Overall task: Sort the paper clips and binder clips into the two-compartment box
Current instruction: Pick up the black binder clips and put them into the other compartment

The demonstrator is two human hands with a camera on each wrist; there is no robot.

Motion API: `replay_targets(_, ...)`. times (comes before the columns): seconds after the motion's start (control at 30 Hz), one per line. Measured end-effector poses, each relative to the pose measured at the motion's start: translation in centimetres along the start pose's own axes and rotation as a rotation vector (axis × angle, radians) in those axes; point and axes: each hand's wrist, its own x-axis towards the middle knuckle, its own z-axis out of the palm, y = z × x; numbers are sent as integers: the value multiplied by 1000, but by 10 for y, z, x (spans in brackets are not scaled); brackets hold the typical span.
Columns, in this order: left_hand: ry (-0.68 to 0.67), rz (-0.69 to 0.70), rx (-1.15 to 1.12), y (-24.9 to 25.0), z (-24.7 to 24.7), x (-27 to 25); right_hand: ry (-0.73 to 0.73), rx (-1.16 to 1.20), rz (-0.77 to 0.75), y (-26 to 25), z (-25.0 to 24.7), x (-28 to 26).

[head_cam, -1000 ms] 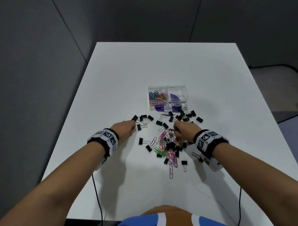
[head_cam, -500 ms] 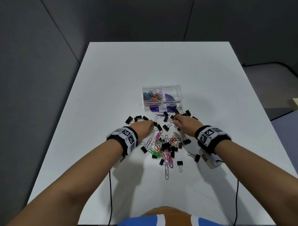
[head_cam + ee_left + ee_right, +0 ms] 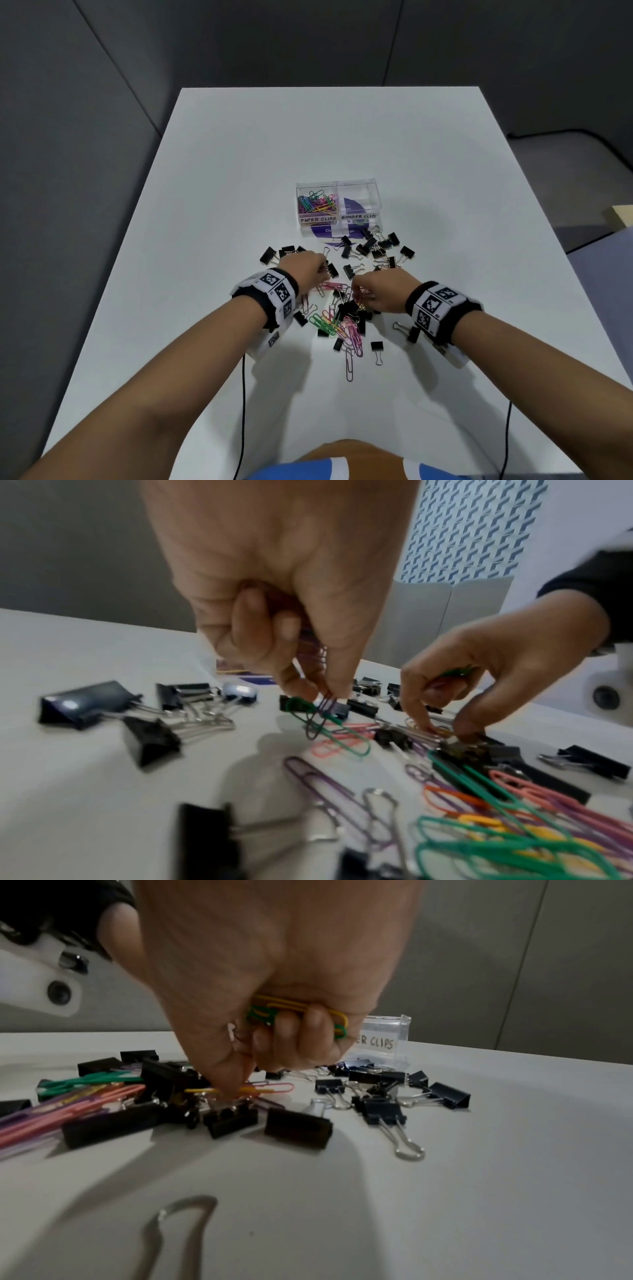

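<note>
A clear two-compartment box [image 3: 337, 209] stands mid-table; its left side, labelled PAPER CLIPS, holds coloured paper clips [image 3: 315, 202], and its right side is labelled BINDER CLIPS. Black binder clips [image 3: 370, 245] and coloured paper clips [image 3: 337, 323] lie mixed in front of it. My left hand [image 3: 318, 693] pinches a purple paper clip [image 3: 316, 718] just above the table, with more clips tucked in its palm. My right hand [image 3: 236, 1093] keeps yellow and green paper clips [image 3: 298, 1012] curled in its fingers while its fingertips reach onto a yellow paper clip [image 3: 202, 1090] in the pile.
The white table [image 3: 329, 144] has grey partition walls on its far and left sides. Two black cables [image 3: 242, 411] hang from my wristbands toward the near edge. More binder clips [image 3: 274, 253] lie left of my left hand.
My left hand moved right from the left binder clips into the mixed pile and picked up a purple paper clip. My right hand went toward the box, then came back over the pile.
</note>
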Motion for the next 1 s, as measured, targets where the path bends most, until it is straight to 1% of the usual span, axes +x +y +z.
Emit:
replay_targets(0.07, 30, -13, 3, -9, -5, -2, 7, 3, -8, 0, 1, 1)
replay_targets(0.17, 61, -59, -62, -21, -10, -6, 16, -4, -21, -2, 1, 5)
replay_targets(0.3, 61, -89, -138, -29, -9, -11, 23, -24, -31, -5, 0, 10)
replay_targets(0.47, 68, -83, -52, -34, -7, -19, 61, -36, -27, -2, -7, 10)
replay_targets(0.57, 72, -65, 12, -41, -5, -22, 86, 0, 16, 2, -13, 7)
replay_targets(0.63, 32, -57, 9, -46, -5, -20, 92, 14, 59, 6, -18, 6)
replay_targets(0.7, -16, -61, -29, -51, -8, -17, 104, 12, 80, 9, -27, 6)
replay_targets(0.77, -30, -75, -29, -54, -15, -14, 139, 23, 84, 9, -42, 10)
replay_targets(0.93, 17, -93, -15, -65, -48, -3, 315, 17, 79, 4, -94, 45)
replay_targets(1.0, 16, -112, -51, -71, -61, 3, 328, -31, 93, 2, -112, 67)
